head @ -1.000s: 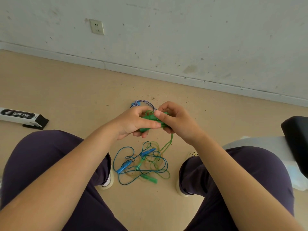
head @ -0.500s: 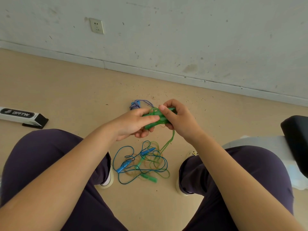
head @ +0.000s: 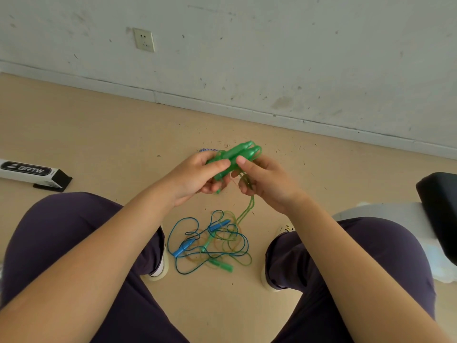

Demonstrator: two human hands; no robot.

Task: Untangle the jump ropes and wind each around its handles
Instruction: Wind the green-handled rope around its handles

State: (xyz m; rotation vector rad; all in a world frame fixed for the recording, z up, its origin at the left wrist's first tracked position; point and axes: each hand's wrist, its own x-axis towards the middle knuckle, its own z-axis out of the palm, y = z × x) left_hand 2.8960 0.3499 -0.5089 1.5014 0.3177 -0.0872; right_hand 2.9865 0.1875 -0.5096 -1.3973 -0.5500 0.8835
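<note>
Two green jump-rope handles [head: 237, 154] lie side by side above the floor, pointing up and to the right. My left hand [head: 197, 177] grips them from the left, thumb on top. My right hand [head: 264, 179] pinches the green rope [head: 244, 211] beside the handles; that rope hangs down to the floor. On the floor between my feet lies a tangle [head: 210, 241] of blue and green ropes with two blue handles [head: 183, 247] and another green handle [head: 221, 264]. A blue-and-white braided rope [head: 207, 150] peeks out behind my left hand.
A white and black box [head: 32, 173] lies on the floor at the left. A black seat edge [head: 439, 209] and pale plastic sheet [head: 385, 211] are at the right. My knees flank the tangle. A wall with a socket [head: 144, 40] stands behind.
The green handles have tilted up so their tips now stick out above my hands. My right hand has shifted lower along the green rope.
</note>
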